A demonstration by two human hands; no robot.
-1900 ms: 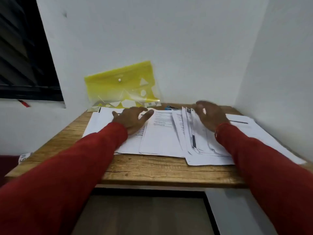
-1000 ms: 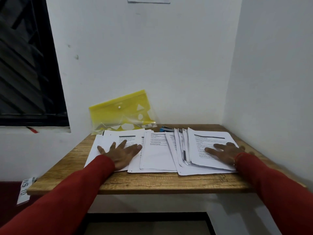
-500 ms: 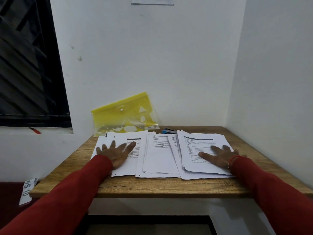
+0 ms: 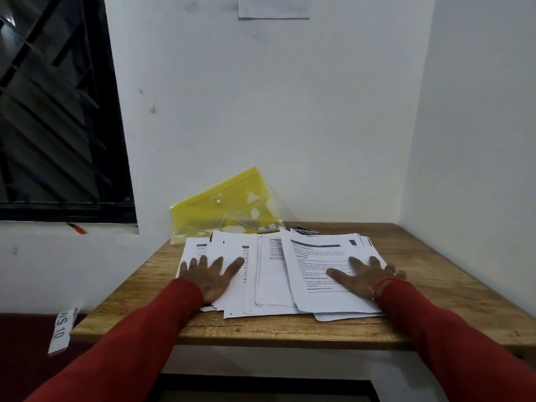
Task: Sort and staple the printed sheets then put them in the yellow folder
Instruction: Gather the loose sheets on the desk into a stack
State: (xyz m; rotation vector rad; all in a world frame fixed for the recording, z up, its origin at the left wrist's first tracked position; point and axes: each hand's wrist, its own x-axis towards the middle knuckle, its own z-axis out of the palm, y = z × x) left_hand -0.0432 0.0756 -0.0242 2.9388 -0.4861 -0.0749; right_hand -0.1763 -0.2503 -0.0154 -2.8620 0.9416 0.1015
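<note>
left hand (image 4: pixel 209 273): flat, fingers spread, holding nothing, pins left pile
right hand (image 4: pixel 366 275): flat, splayed on right pile, stops slide
printed sheets (image 4: pixel 271 274): overlapping loose piles mid bench (image 4: pixel 420 258), fanned so headers show for sorting
yellow folder (image 4: pixel 222 206): leans on wall behind sheets, snapped shut, clear of work
stapler (image 4: pixel 304 230): likely dark object behind right pile, unused

Dim, flat indoor light, source unclear. My view bends at the edges, window (image 4: pixel 58 111) black, print on sheets (image 4: pixel 327 271) soft, slightly blurred.
</note>
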